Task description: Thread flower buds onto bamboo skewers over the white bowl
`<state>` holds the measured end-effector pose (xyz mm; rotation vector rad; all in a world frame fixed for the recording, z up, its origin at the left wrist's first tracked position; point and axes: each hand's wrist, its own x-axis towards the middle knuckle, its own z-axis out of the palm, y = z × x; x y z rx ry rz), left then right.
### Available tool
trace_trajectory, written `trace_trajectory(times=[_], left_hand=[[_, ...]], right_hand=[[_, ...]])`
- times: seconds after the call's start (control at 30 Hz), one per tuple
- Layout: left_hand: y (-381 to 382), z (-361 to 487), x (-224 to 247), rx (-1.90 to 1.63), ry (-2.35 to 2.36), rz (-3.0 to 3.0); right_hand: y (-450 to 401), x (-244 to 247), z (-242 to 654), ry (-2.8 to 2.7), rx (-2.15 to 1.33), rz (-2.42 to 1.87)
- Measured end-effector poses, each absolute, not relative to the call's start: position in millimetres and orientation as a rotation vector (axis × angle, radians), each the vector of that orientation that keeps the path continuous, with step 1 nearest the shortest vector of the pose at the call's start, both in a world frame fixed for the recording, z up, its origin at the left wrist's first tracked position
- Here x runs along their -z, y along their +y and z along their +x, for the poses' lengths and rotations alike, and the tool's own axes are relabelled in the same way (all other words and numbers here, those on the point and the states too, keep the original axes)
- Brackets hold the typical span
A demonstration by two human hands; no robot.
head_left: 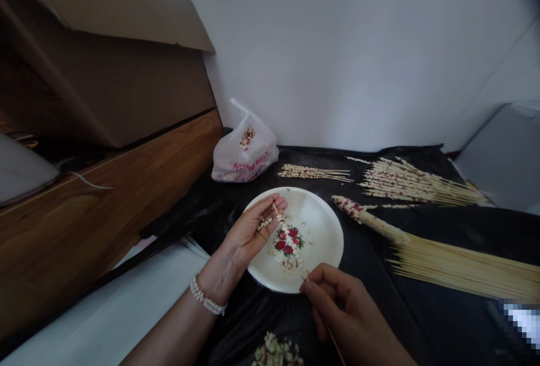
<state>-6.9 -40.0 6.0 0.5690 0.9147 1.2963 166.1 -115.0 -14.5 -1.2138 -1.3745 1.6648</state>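
Threaded stick (288,236) slants over the white basin (323,242); right hand (335,296) pinches it below the beads, left hand (253,228) at its upper end, loose kernels (265,222) in cupped palm

Decent open strip of black sheet (361,245) between the bowl (330,231) and the bare sticks (464,265), so a hand fits there. Going further back gets tight, with the bag (247,155) and threaded skewers (399,181) in the way.
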Motion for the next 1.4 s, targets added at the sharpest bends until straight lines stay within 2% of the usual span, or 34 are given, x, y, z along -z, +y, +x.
trace_trajectory(times=[0.77, 1.1, 1.4], left_hand=[[-24, -8, -10, -1.211, 0.914, 0.198], [-22, -11, -6, -1.143, 0.872, 0.219], [-23, -10, -8, -1.097, 0.922, 0.23]], right_hand=[[-116, 27, 167, -1.612, -1.378, -1.24], [-116, 29, 166, -1.554, -1.456, -1.235], [-117, 31, 167, -1.612, -1.378, -1.258]])
